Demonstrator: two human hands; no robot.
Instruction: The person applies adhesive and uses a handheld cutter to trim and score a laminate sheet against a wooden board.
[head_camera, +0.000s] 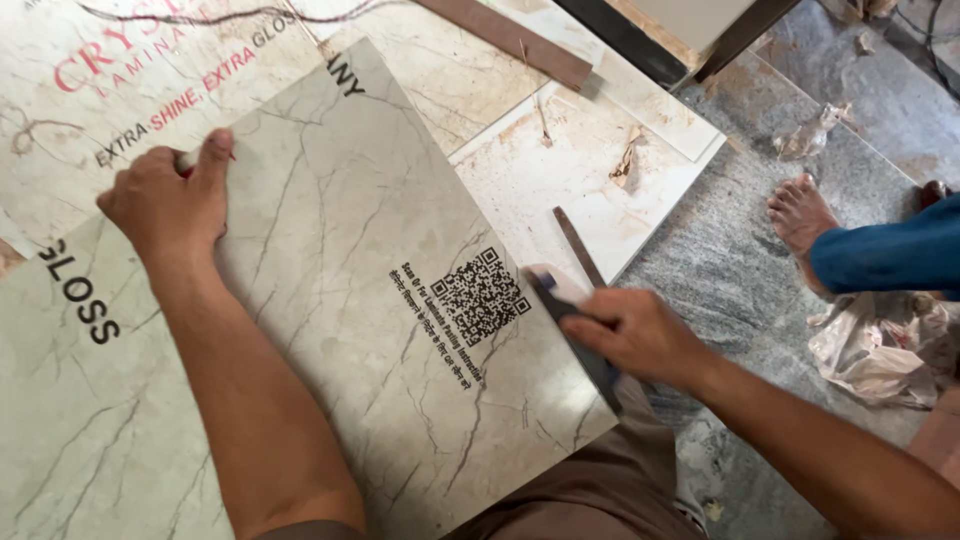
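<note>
**Both Hands Closed on Tools Over a Marble-Look Sheet**

Gripping a slim pencil-like marker (190, 160) in a fist, the left hand (165, 205) is pressing it near the upper left edge of the marble-patterned laminate sheet (370, 300), thumb up over the top. The right hand (640, 335) is closing its grip around a dark flat blade-like tool (580, 335) at the sheet's right edge, fingers wrapped over it, its pale end poking out toward the printed square code.

The sheet is lying flat on the floor on top of other, similar sheets (90, 90), its long edges angled across the view. I am seeing no drawn line or cut across its face (the marker tip is hidden under the hand, so any mark there is hard to tell). My judgement is that the work is sitting at an early stage: sheet laid out, tools in hand, surface whole.

A thin dark strip (578, 245) is lying just beside the right hand, on a pale offcut. Someone's bare foot (800, 215) is resting on the grey stone floor (720, 280), well apart, with crumpled plastic (880, 345) near it.
</note>
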